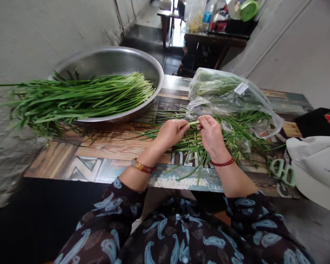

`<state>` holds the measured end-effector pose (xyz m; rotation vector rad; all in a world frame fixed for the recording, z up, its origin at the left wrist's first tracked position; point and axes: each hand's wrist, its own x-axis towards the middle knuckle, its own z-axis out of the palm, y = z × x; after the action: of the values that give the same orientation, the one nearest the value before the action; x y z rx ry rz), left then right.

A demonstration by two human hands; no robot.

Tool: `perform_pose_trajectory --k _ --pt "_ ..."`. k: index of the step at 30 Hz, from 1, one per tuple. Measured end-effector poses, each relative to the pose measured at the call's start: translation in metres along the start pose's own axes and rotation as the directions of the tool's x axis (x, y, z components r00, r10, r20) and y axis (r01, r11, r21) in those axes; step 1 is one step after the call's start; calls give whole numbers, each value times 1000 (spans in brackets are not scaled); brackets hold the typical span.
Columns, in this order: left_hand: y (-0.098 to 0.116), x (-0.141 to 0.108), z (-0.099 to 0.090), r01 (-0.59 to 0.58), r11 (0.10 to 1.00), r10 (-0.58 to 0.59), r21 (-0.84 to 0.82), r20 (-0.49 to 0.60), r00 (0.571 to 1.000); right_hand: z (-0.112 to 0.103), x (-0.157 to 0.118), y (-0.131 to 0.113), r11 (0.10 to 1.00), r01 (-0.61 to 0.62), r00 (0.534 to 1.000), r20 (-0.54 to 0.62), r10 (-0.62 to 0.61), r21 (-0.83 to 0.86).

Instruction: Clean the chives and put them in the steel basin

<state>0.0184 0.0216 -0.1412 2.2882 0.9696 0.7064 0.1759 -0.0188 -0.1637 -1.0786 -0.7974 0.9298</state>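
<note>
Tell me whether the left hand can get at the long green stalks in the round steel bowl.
Probably yes: the left hand is the nearer one, and only tabletop, a few low loose stalks and the bowl's rim separate it from the long green stalks. It is pinching a thin pale-green stalk, though.

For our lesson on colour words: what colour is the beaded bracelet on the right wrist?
The beaded bracelet is dark red, seen in the head view.

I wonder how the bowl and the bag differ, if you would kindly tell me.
The bowl is rigid, shiny metal; the bag is limp, clear plastic. The bowl's greens hang out over one side, while the bag's show through it. The bag bears a white label; the bowl shows none. Both hold greens.
</note>
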Motion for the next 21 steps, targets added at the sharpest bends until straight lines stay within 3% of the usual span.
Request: perform_pose_trajectory --k 5,9,13,17,21 --pt "0 0 -2 10 1000 -10 29 8 1000 -4 4 -3 1000 14 1000 -22 -14 15" --pt "3 -5 -4 46 960 -46 278 -7 999 -20 12 -11 993 113 990 -87 -115 -32" --pt "10 -10 -3 7 871 -39 492 55 998 -33 12 -16 960 180 981 -36 -192 -215" --pt "10 -10 -10 -44 833 5 552 71 997 -34 9 -13 809 219 976 121 -182 -545" --pt "-1 -6 -29 137 855 -81 501 -132 988 -36 12 -9 635 342 940 263 -218 -693"
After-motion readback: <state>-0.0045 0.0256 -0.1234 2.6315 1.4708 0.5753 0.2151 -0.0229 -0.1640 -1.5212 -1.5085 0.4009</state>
